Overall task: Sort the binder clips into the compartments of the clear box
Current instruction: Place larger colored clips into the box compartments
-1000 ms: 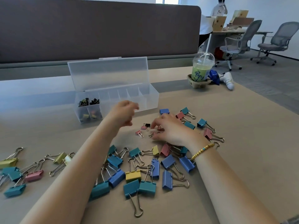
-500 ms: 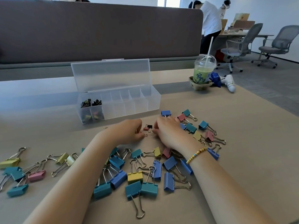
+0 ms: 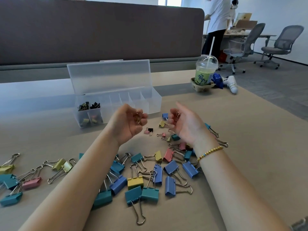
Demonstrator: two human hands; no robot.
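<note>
Surroundings first: iced green drink cup (image 3: 206, 72) with straw sits in a cardboard holder at the far right of the table (image 3: 250, 147), a blue pouch (image 3: 217, 80) and a white controller (image 3: 232, 83) just beside it; a grey divider panel (image 3: 100, 30) runs behind the table; two office chairs (image 3: 246, 45) and a standing person (image 3: 216, 22) in the background right. Big loose pile of binder clips (image 3: 141, 177) in blue, teal, yellow and pink lies between and under both forearms, with a second scatter at the left table edge (image 3: 33, 174) and a few small ones (image 3: 148, 130) between the hands. Both hands are raised above the pile, palms turned up, partly covering clips beneath them. Left hand (image 3: 128, 123) has fingers curled, cupping a cluster of small clips (image 3: 137, 117) in the palm. Right hand (image 3: 183, 124) has fingers curled in, pinching one small clip (image 3: 177, 115) whose wire handle sticks up. Clear box (image 3: 116, 104) stands beyond the hands, lid open and upright, well short of the cup. Its two leftmost columns hold small clips: dark ones in the rear cells (image 3: 89, 105), yellowish and pinkish in the front cells (image 3: 90, 120). The other compartments look empty.
</note>
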